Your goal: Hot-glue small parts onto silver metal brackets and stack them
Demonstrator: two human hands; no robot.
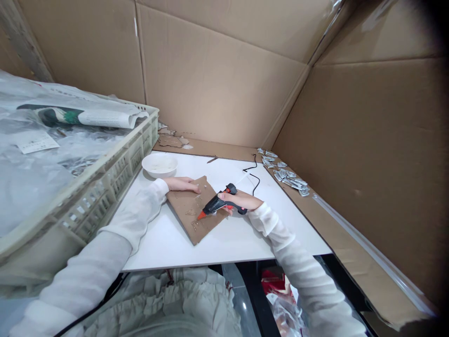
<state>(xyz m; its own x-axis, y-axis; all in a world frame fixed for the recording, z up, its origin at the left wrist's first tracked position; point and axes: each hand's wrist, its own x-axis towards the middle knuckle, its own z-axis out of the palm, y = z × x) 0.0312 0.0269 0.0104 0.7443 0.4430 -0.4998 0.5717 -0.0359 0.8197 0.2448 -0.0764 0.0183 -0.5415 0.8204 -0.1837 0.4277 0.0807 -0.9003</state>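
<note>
At the left of the frame a cream plastic crate [115, 164] holds clear plastic bags and a rolled paper. Beside it a white bowl [159, 164] sits on the white worktop [231, 238], its contents unclear. Cardboard walls enclose the worktop. The left hand [182, 185] lies flat and released on a cardboard piece [191, 217] at mid-frame. The right hand [242, 200] grips a glue gun [217, 204], nozzle down on that piece.

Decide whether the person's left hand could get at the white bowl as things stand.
Probably yes. The left hand lies flat on the cardboard piece, and the white bowl sits just beyond it with only bare tabletop between.
</note>
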